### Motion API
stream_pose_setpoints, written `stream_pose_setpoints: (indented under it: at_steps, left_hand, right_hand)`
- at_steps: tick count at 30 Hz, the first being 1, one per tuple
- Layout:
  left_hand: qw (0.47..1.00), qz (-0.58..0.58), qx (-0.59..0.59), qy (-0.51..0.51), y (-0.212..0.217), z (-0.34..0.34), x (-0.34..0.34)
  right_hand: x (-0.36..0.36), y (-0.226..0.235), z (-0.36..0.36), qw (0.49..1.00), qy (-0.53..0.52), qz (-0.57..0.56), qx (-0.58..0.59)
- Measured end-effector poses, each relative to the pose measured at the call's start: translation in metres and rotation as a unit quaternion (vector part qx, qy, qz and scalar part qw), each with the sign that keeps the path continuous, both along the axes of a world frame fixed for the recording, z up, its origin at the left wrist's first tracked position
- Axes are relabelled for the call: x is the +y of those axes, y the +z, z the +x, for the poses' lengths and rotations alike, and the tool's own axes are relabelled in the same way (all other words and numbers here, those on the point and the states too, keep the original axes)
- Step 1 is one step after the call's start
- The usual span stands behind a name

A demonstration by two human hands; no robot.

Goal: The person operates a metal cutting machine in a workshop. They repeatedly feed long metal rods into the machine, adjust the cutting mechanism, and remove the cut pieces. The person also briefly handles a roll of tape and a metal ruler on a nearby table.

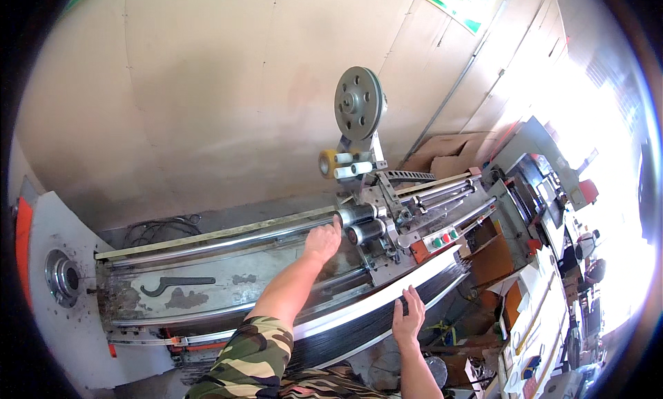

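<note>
Both hands work at a long machine seen from the head camera. Reaching forward across the machine bed, the left hand [323,241] has its fingers curled and its fingertips touching the end of a black roller [357,214], just where a long steel rod [221,243] meets it; whether it pinches anything there I cannot tell. That roller lies with its long axis running left to right, rising slightly toward the right, and a second black roller [366,231] lies parallel just below it. The right hand [408,320] rests on the front edge of the machine, fingers spread and laid over a long dark bundle of thin rods [359,330] that runs beside a white rail [373,304]. Bundle and rail share a long axis from lower left up to the right, bent by the lens. A black wrench [173,284] lies flat on the grey bed [228,278] well to the left of the left hand, its long axis also left to right. Above the rollers stands a grey perforated wheel [358,103], with a roll of yellow tape [328,163] below it.
</note>
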State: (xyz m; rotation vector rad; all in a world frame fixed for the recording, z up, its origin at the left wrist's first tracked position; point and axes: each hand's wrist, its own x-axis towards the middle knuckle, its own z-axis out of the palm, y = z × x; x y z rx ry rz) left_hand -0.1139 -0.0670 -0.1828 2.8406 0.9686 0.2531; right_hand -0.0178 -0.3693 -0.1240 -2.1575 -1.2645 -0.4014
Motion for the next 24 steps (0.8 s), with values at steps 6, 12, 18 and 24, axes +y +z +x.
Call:
stream_pose_setpoints:
  at_steps: [6, 12, 18, 24]
  left_hand:
    - [1.000, -0.018, -0.009, -0.010, 0.000, -0.005, 0.011]
    - [0.999, 0.000, -0.032, -0.016, -0.002, -0.009, 0.016]
    - [0.999, 0.019, -0.031, -0.008, -0.002, -0.032, 0.029]
    - [0.997, 0.042, -0.064, -0.021, 0.001, -0.091, 0.036]
  right_hand:
    - [0.011, 0.011, -0.034, 0.999, 0.035, 0.024, -0.002]
    - [0.037, 0.021, -0.051, 0.997, 0.071, 0.035, 0.009]
    - [0.115, 0.024, -0.059, 0.984, 0.162, 0.017, 0.071]
    - [0.233, 0.005, -0.070, 0.972, 0.220, -0.083, 0.024]
